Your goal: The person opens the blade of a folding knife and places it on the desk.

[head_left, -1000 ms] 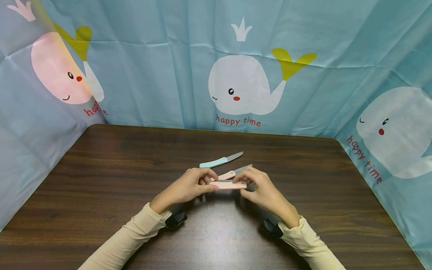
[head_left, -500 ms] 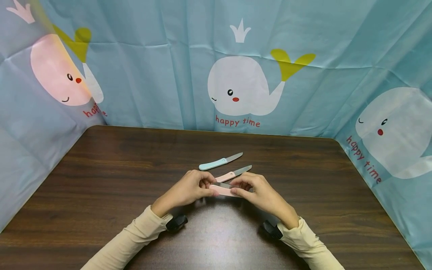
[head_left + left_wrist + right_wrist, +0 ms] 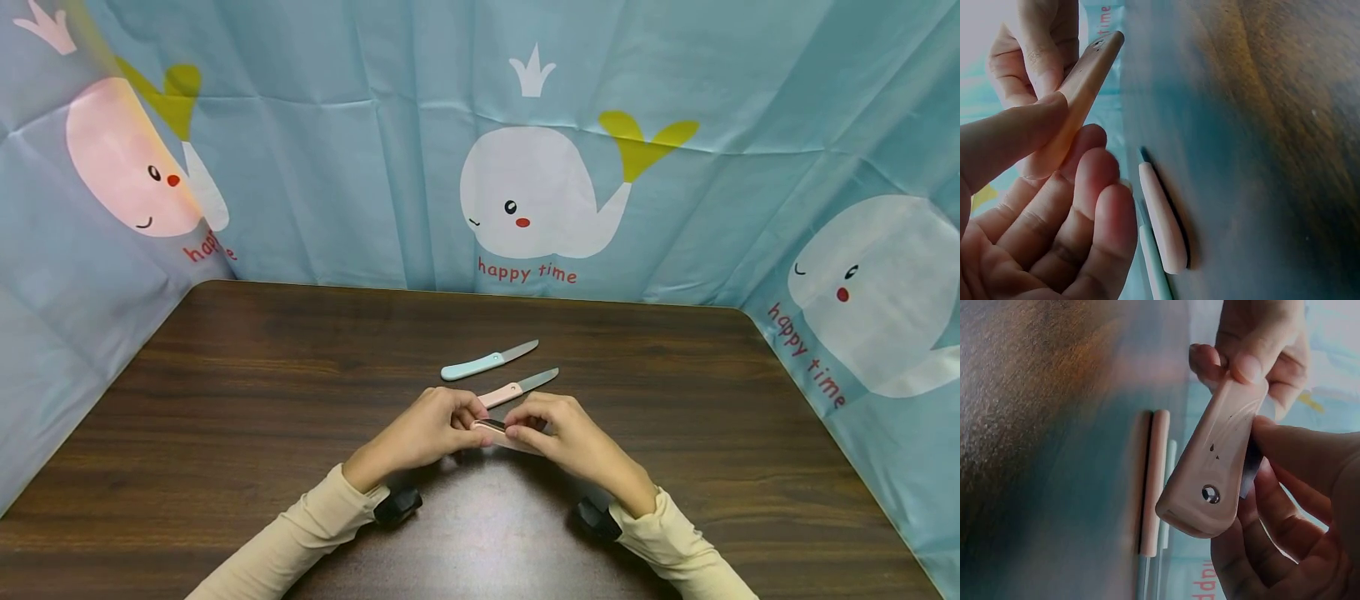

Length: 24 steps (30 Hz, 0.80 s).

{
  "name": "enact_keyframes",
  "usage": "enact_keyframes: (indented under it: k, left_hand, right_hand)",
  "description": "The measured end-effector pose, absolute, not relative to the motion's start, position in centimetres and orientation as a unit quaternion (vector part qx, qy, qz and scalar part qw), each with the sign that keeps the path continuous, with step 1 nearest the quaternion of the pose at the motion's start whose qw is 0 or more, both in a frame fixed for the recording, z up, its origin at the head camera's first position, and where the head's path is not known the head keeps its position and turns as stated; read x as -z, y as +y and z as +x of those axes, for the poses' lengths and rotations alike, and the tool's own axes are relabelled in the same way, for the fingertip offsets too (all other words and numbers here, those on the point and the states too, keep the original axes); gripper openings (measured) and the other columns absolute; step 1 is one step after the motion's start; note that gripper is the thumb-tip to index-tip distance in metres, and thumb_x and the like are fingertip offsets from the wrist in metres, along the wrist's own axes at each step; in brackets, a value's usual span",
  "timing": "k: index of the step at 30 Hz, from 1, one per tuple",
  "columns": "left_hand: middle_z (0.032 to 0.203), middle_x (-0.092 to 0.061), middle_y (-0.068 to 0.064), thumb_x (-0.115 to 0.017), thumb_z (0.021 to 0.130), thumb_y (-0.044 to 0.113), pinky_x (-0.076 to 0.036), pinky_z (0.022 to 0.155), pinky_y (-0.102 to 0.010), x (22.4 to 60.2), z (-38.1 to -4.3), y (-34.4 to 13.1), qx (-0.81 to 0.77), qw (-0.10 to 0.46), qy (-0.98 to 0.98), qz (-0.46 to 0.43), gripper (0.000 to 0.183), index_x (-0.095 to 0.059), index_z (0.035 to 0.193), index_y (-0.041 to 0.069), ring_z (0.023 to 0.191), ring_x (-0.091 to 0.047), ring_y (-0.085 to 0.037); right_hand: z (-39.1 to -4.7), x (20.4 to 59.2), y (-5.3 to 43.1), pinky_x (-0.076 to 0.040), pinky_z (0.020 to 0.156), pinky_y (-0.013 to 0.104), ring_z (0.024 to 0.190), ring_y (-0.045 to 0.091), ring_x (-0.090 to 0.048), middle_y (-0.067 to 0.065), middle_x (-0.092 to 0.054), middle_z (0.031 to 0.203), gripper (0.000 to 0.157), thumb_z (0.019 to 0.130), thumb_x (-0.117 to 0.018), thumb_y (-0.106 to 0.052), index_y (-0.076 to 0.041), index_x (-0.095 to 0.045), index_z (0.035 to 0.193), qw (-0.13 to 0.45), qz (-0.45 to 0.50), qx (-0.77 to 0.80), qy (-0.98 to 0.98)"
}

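Note:
My left hand (image 3: 427,429) holds the butt end of a pink folding knife (image 3: 1213,456) between thumb and fingers. Its handle carries a silver rivet (image 3: 1210,494) at the other end. My right hand (image 3: 573,433) pinches the dark grey blade (image 3: 1252,464), which shows along the handle's edge, mostly tucked against it. In the head view the handle slopes down to the right, its far end behind the right fingers. Just beyond the hands a second pink knife (image 3: 502,394) lies with its blade out. Behind that is a light blue knife (image 3: 472,367), also unfolded.
The dark wooden table (image 3: 225,417) spreads around both arms. A light blue curtain (image 3: 337,183) with whale prints hangs behind its far edge. Black wrist cameras (image 3: 399,506) sit at both cuffs.
Both hands have brought the held knife slightly closer to the body and tilted it. The right fingers have shifted from the rivet end onto the blade. The two lying knives stay put.

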<state>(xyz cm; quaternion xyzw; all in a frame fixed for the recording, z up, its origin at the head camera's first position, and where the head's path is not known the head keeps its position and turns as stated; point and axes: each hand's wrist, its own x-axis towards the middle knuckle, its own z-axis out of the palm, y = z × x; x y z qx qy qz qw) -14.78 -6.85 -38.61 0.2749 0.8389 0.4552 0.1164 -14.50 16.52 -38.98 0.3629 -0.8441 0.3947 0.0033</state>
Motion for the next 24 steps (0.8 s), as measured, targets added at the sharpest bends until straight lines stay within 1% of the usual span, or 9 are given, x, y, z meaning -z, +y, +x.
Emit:
enact_keyframes:
  k: [5,8,16,20,24]
  left_hand:
    - [0.081,-0.074,-0.005,-0.077,0.087,0.015,-0.051,0.063,-0.019,38.58,-14.66,-6.76,-0.460,0.122,0.836,0.274,0.019,-0.069,0.097,0.001,0.069,-0.063,-0.002]
    - [0.081,-0.074,-0.005,-0.076,0.087,0.014,-0.051,0.063,-0.019,38.60,-14.64,-6.73,-0.460,0.126,0.834,0.278,0.018,-0.069,0.097,0.002,0.069,-0.063,-0.002]
    - [0.075,-0.073,-0.003,-0.075,0.088,0.013,-0.048,0.057,-0.018,38.58,-14.58,-6.66,-0.455,0.135,0.833,0.284,0.013,-0.066,0.094,0.004,0.061,-0.060,0.000]
    - [0.072,-0.071,-0.005,-0.074,0.089,0.011,-0.046,0.053,-0.019,38.54,-14.62,-6.58,-0.462,0.146,0.828,0.282,0.010,-0.065,0.091,0.006,0.059,-0.059,0.000]
    - [0.072,-0.071,-0.008,-0.073,0.089,0.011,-0.045,0.052,-0.019,38.55,-14.67,-6.58,-0.467,0.150,0.824,0.283,0.010,-0.065,0.091,0.007,0.059,-0.058,-0.001]
  right_hand:
    - [-14.35,38.94,16.46,-0.053,0.069,0.020,0.079,0.001,-0.060,0.001,-0.071,0.090,0.008,0.091,-0.071,-0.009,-0.006,-0.074,0.098,-0.006,0.361,-0.388,-0.848]
    - [-14.33,38.98,16.43,-0.054,0.070,0.021,0.080,0.001,-0.062,0.002,-0.072,0.091,0.007,0.091,-0.069,-0.008,-0.006,-0.074,0.097,-0.007,0.365,-0.389,-0.846]
    - [-14.34,38.72,16.40,-0.051,0.068,0.020,0.077,0.000,-0.057,-0.002,-0.069,0.086,0.004,0.092,-0.070,-0.010,-0.006,-0.072,0.092,0.018,0.359,-0.385,-0.850]
    - [-14.41,38.63,16.54,-0.049,0.066,0.019,0.075,-0.001,-0.054,-0.004,-0.069,0.085,0.005,0.093,-0.069,-0.013,-0.009,-0.071,0.091,0.026,0.345,-0.388,-0.855]
    - [-14.44,38.60,16.64,-0.048,0.064,0.020,0.073,0.000,-0.053,-0.003,-0.068,0.084,0.005,0.094,-0.068,-0.012,-0.009,-0.070,0.090,0.026,0.341,-0.393,-0.853]
